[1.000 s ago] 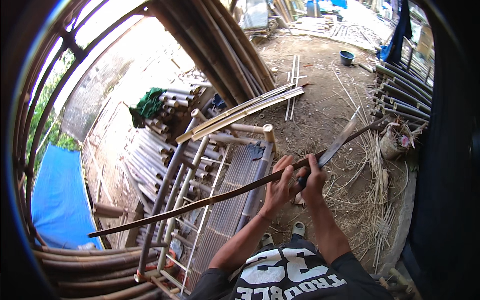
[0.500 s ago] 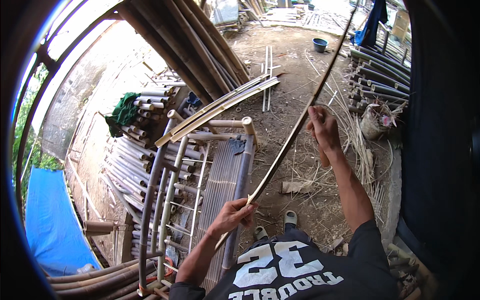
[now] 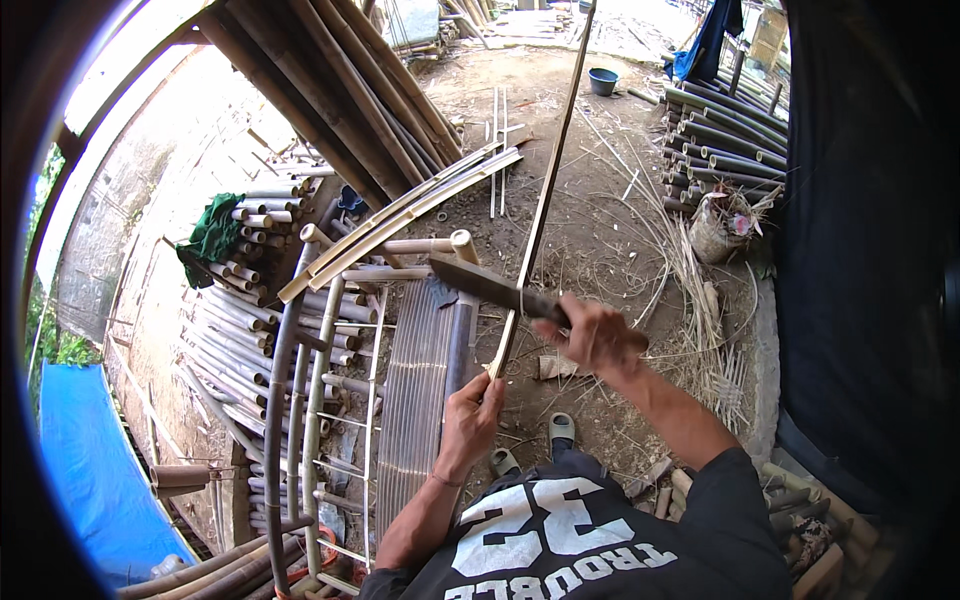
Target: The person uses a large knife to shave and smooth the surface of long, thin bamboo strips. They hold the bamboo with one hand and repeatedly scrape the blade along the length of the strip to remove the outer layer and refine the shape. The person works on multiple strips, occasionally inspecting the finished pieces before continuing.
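Left hand (image 3: 472,420) pinching 1 strip (image 3: 547,190) near its lower end. Right hand (image 3: 603,340) wrapped round knife (image 3: 484,284) handle, blade crossing strip; contact unclear. Bench (image 3: 412,400) to left.

This earthen yard (image 3: 510,75) is being used as a bamboo workshop. Cut poles (image 3: 725,145) are being kept in stacks at both sides, and pale split lengths (image 3: 410,222) are being kept at one end of a bamboo bench (image 3: 415,380). Thin trimmings (image 3: 697,290) are being left strewn at the right. A large knife (image 3: 480,284) and a long bamboo strip (image 3: 541,215) are being held at the centre.
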